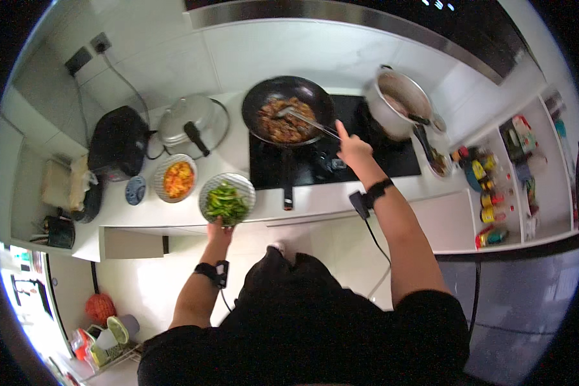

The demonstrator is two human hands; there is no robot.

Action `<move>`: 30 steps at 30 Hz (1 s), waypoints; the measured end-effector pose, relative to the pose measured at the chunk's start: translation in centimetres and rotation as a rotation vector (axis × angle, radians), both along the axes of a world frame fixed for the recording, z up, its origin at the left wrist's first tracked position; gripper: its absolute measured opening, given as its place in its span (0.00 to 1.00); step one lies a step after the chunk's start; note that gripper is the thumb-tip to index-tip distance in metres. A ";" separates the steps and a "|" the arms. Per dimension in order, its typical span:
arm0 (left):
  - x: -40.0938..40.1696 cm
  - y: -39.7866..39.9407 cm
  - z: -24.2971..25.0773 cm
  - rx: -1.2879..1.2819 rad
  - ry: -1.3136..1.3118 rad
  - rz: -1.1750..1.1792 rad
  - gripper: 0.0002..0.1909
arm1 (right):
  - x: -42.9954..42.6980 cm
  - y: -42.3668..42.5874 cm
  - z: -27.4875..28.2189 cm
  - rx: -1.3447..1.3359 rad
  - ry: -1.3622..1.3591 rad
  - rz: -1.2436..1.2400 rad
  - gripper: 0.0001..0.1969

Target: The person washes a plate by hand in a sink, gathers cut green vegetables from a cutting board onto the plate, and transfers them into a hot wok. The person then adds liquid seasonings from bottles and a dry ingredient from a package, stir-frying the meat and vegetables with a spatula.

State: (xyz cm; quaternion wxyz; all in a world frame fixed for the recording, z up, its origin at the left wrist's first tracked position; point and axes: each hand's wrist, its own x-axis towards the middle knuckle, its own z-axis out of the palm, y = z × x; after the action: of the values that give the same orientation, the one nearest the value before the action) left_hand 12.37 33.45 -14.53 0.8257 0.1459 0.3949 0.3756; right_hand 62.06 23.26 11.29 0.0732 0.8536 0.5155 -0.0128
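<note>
My left hand grips the near edge of a patterned plate at the counter's front. Cut green vegetables, probably peppers, are heaped on it. My right hand is closed around the handle of a metal cooking spatula or spoon. Its head rests among browned pieces of food, perhaps meat, inside a black wok. The wok sits on the left part of a black glass cooktop, its handle pointing towards me.
A metal pot stands at the cooktop's right. To the left are a bowl of orange-yellow food, a small blue dish, a pressure-cooker lid and a black appliance. Bottles fill the right shelf. A range hood overhangs.
</note>
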 end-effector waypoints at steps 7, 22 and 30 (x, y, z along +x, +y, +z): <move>-1.8 -3.0 -2.4 -0.147 -0.012 0.362 0.23 | -2.4 4.1 -2.0 0.331 0.105 0.333 0.09; 2.0 -3.9 -4.1 0.684 0.816 0.225 0.09 | 3.8 -3.9 10.5 -0.002 0.210 0.626 0.18; 17.4 -9.1 12.1 -0.009 0.210 0.357 0.29 | 6.0 -1.2 5.5 0.034 0.398 0.655 0.26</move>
State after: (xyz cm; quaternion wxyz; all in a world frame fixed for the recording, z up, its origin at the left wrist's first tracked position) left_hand 29.76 24.30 -2.44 0.7009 0.1084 0.4999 0.4970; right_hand 68.05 22.07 16.74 -0.0423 0.6256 0.7653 -0.1456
